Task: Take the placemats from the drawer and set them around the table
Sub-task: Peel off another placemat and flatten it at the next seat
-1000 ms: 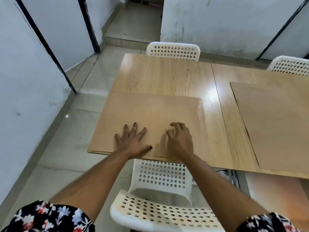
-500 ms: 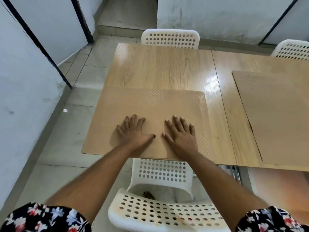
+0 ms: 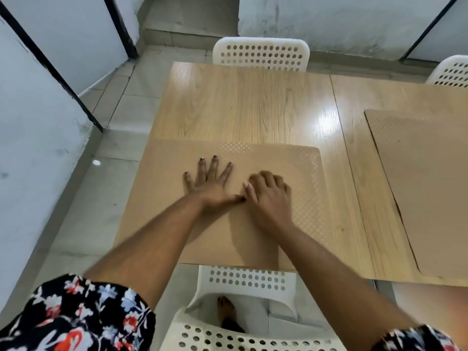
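A tan placemat (image 3: 291, 160) with a dotted texture lies flat on the near left part of the wooden table (image 3: 253, 102), reaching its front edge. My left hand (image 3: 210, 183) presses on the mat's middle with straight, spread fingers. Just to its right, my right hand (image 3: 268, 196) rests on the same mat with its fingers curled under, slightly blurred, and nothing shows in its grasp. A second tan placemat (image 3: 425, 186) lies on the right part of the table, apart from both hands.
White perforated chairs stand at the near side (image 3: 248, 279), the far side (image 3: 260, 54) and the far right (image 3: 453, 72). A bare foot (image 3: 225, 307) shows under the near chair. Tiled floor and white walls with black strips lie to the left.
My right hand's fingers have gone from flat to curled on the mat. My left hand has slid a little forward and spread wider. The view has tilted further down.
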